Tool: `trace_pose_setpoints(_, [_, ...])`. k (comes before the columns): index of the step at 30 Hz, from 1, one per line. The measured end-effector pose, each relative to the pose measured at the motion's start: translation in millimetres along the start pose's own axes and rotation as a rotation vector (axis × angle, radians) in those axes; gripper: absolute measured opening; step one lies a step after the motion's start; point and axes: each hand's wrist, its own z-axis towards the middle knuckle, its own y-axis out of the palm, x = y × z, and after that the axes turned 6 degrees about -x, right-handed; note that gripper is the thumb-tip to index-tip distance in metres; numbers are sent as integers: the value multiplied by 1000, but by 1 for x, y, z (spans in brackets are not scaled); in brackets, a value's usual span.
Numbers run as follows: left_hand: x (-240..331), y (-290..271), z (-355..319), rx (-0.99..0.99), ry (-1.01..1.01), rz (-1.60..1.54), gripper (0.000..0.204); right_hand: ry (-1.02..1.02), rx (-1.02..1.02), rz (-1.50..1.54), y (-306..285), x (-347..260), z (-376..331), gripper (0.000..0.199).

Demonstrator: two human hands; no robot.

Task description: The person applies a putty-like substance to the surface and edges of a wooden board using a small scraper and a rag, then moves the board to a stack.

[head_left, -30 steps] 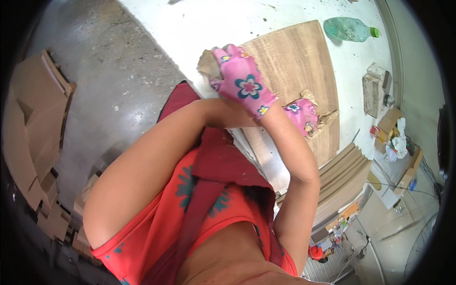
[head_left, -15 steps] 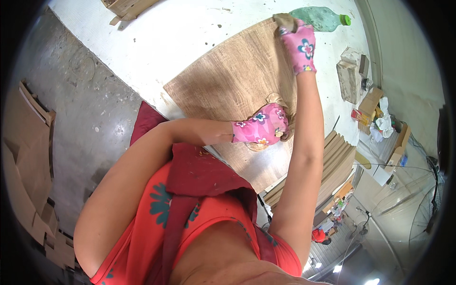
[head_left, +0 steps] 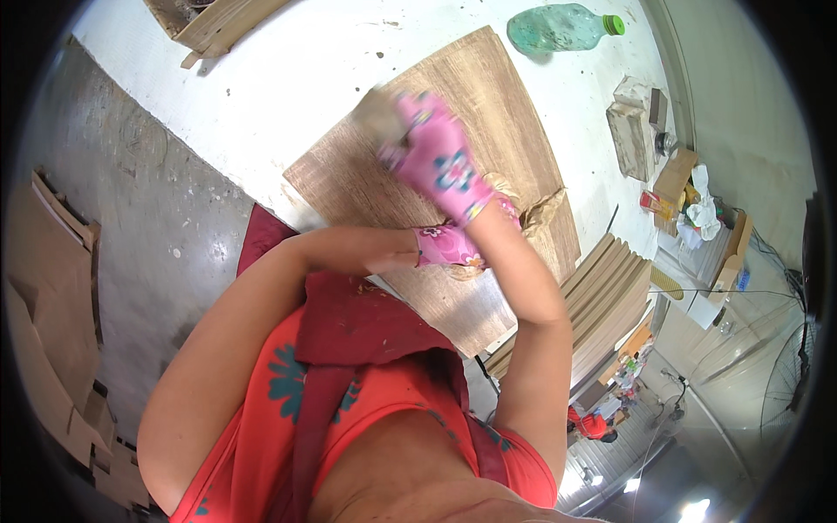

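Note:
A wood-grain board (head_left: pixel 493 87) lies at a slant on the white table. My right hand (head_left: pixel 440 161), in a pink flowered glove, is closed on a tan rag (head_left: pixel 377 118) against the board's far left part; motion smears the rag and fingertips. Nearer my body, my left hand (head_left: pixel 445 247), gloved alike, presses on the board, closed on a crumpled brown cloth (head_left: pixel 546 209) that spreads out to its right. My right forearm crosses over it and hides most of its fingers.
A green-capped plastic bottle (head_left: pixel 558 30) lies beyond the board. Stacked panels (head_left: pixel 602 283) stand to the right, near a dirty whitish block (head_left: pixel 629 139) and an open carton (head_left: pixel 732 253). A cardboard box (head_left: pixel 222 30) sits far left; flattened cardboard (head_left: pixel 52 296) leans beyond the floor.
My right hand has swept left and nearer with its rag, from the board's far right corner toward its left edge. My left hand stays about where it was, now partly covered.

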Motion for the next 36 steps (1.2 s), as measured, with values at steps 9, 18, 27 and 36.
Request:
trace_pose_setpoints(9, [-35,20,157,639,314,301,6,348,485,108,-46,131,60,56])
trace_pose_setpoints(18, [-32,23,149,627,239,297,10,637,185,121,-18,165,-85,64])
trace_pose_setpoints(27, [-57,64,189,-18,330,-133,17,464,223,350,-52,121,17,45])
trace_pose_setpoints(36, [-61,81,221,-174,249,-26,26,591,385,319,36,193,-209,66])
